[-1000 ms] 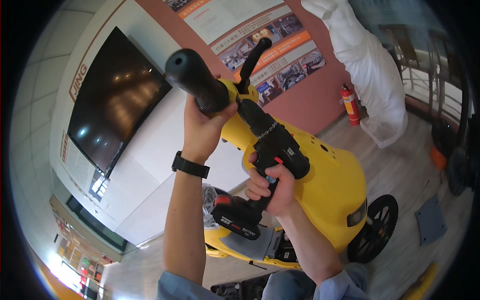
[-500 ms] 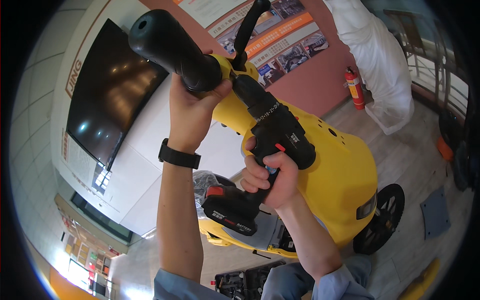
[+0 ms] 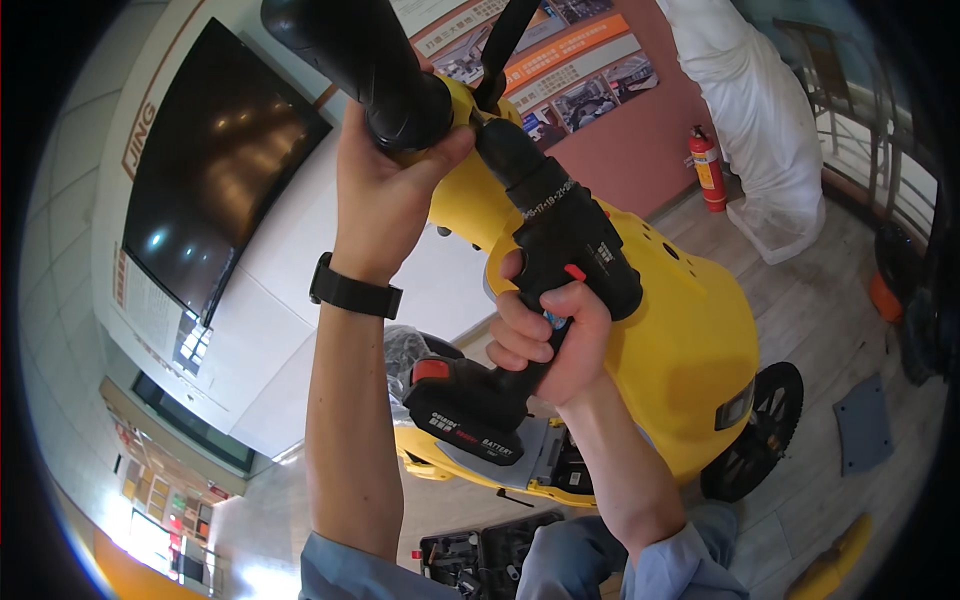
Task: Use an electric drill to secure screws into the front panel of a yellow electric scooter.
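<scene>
Showroom/exhibition-type rm, in part used as a workshop. Display side: big wall-mtd screen [image 3: 225, 165], info panels [image 3: 590, 75] w/ photos & text on a reddish wall [image 3: 625, 150], tall item in white wrap [image 3: 755, 150], wood-look flr [image 3: 790, 320]. Red fire ext. [image 3: 708, 172] on flr near wall. Workshop side: yellow scooter [image 3: 690, 350], cordless drill [image 3: 580, 250], open tool case [image 3: 455, 555] on flr. Shelving [image 3: 155, 492] far lower L, contents too small to ID. Can't tell if co., school or shop.

- Your drill [image 3: 592, 262]: white numerals on the collar [image 3: 548, 203], print on the body;
- your battery pack [image 3: 462, 412]: white and red lettering;
- wall poster [image 3: 560, 68]: characters on orange strip;
- white wall [image 3: 295, 265]: brown letters.
</scene>
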`<state>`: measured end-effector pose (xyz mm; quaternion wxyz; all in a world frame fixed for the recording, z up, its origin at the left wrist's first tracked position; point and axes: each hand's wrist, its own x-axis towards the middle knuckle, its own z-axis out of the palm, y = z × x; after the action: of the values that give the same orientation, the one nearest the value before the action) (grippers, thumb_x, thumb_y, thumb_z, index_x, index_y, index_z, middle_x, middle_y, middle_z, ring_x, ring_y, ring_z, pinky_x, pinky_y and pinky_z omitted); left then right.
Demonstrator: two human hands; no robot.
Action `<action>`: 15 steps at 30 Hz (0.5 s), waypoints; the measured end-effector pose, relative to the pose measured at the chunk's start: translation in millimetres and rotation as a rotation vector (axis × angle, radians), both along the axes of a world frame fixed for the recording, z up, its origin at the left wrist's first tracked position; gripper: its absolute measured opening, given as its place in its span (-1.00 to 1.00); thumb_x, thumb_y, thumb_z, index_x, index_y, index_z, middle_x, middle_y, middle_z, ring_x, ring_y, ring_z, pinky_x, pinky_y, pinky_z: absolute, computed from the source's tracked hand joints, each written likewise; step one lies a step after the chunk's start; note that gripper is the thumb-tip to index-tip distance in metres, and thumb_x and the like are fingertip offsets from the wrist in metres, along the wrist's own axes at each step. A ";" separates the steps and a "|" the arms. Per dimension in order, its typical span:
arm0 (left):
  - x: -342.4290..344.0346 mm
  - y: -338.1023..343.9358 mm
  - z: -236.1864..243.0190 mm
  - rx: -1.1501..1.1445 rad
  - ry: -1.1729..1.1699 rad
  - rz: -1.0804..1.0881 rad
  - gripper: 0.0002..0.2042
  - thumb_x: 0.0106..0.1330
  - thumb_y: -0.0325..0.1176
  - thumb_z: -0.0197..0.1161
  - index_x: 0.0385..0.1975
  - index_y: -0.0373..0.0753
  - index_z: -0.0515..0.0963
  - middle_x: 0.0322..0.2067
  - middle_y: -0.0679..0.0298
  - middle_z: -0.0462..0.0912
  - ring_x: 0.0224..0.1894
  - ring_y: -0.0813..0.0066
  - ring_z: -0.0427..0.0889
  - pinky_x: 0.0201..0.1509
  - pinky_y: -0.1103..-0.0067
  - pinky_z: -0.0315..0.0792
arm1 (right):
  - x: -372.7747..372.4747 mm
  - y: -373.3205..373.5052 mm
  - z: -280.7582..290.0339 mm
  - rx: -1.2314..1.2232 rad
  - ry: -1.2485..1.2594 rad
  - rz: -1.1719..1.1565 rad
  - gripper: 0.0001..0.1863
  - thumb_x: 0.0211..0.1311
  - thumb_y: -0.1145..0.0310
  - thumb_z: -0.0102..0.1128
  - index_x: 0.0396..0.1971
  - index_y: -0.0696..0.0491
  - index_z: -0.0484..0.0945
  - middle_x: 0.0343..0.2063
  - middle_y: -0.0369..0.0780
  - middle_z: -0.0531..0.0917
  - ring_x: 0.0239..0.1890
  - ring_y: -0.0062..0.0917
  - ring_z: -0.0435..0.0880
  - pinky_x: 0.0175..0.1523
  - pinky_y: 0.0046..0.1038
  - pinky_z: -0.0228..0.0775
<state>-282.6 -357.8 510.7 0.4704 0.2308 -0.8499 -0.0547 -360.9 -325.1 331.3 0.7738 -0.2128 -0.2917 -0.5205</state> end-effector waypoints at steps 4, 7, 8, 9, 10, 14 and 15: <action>0.4 0.6 1.2 0.021 0.027 -0.036 -0.49 0.07 -0.60 0.36 0.04 -0.26 0.33 -0.16 0.24 0.58 -0.10 0.47 0.59 0.01 0.53 0.49 | 1.6 0.2 -0.4 -0.021 -0.018 0.002 -0.59 0.02 0.24 -0.01 -0.06 -0.04 0.40 -0.71 -0.43 0.26 -0.76 -0.76 0.18 -0.49 -0.59 0.18; 1.7 1.2 1.1 0.079 0.050 -0.074 -0.49 0.06 -0.56 0.39 0.02 -0.29 0.31 -0.18 0.22 0.58 -0.10 0.47 0.58 -0.01 0.52 0.48 | 3.5 1.8 -4.4 -0.047 -0.036 0.001 -0.58 0.04 0.23 0.00 -0.04 -0.04 0.38 -0.71 -0.44 0.25 -0.76 -0.76 0.19 -0.48 -0.59 0.19; 3.9 -1.7 2.9 0.036 0.004 -0.047 -0.44 0.04 -0.49 0.44 0.03 -0.29 0.29 -0.17 0.19 0.58 -0.10 0.45 0.57 0.00 0.52 0.47 | 3.6 2.7 -7.4 -0.061 -0.058 0.016 -0.58 0.04 0.23 0.01 -0.04 -0.05 0.38 -0.71 -0.44 0.25 -0.76 -0.76 0.20 -0.48 -0.59 0.20; 6.2 -3.0 5.0 0.028 -0.023 -0.044 -0.39 0.03 -0.45 0.46 0.07 -0.29 0.27 -0.15 0.17 0.57 -0.08 0.42 0.56 0.03 0.51 0.45 | 5.4 2.2 -13.0 -0.088 -0.090 0.029 -0.58 0.06 0.23 0.02 -0.03 -0.04 0.38 -0.71 -0.44 0.24 -0.76 -0.76 0.20 -0.46 -0.60 0.21; 12.7 -1.8 5.4 0.019 -0.050 -0.026 -0.34 0.01 -0.41 0.48 0.10 -0.29 0.25 -0.13 0.15 0.56 -0.07 0.40 0.55 0.05 0.50 0.43 | 10.1 3.0 -19.2 -0.099 -0.068 0.040 -0.58 0.06 0.23 0.02 -0.03 -0.04 0.38 -0.71 -0.44 0.24 -0.76 -0.76 0.20 -0.46 -0.60 0.21; 29.8 41.8 -5.0 -0.048 0.030 0.147 -0.31 0.12 -0.22 0.40 0.21 -0.28 0.22 0.11 0.06 0.42 0.12 0.31 0.46 0.22 0.46 0.30 | -1.6 26.7 -37.0 -0.058 -0.108 0.025 -0.58 0.09 0.25 0.01 -0.01 0.00 0.36 -0.70 -0.42 0.26 -0.75 -0.76 0.22 -0.45 -0.59 0.23; 43.2 48.5 -16.8 -0.084 0.152 0.150 -0.41 0.19 -0.23 0.33 0.17 -0.30 0.27 0.08 0.08 0.44 0.10 0.34 0.47 0.21 0.49 0.30 | -6.2 34.2 -41.7 -0.046 -0.087 0.025 -0.58 0.09 0.25 0.02 -0.01 0.01 0.36 -0.70 -0.42 0.26 -0.75 -0.76 0.22 -0.45 -0.59 0.23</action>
<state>-239.5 -309.3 493.9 0.5458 0.2688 -0.7936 -0.0011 -367.1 -290.9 289.6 0.7617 -0.2039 -0.3398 -0.5126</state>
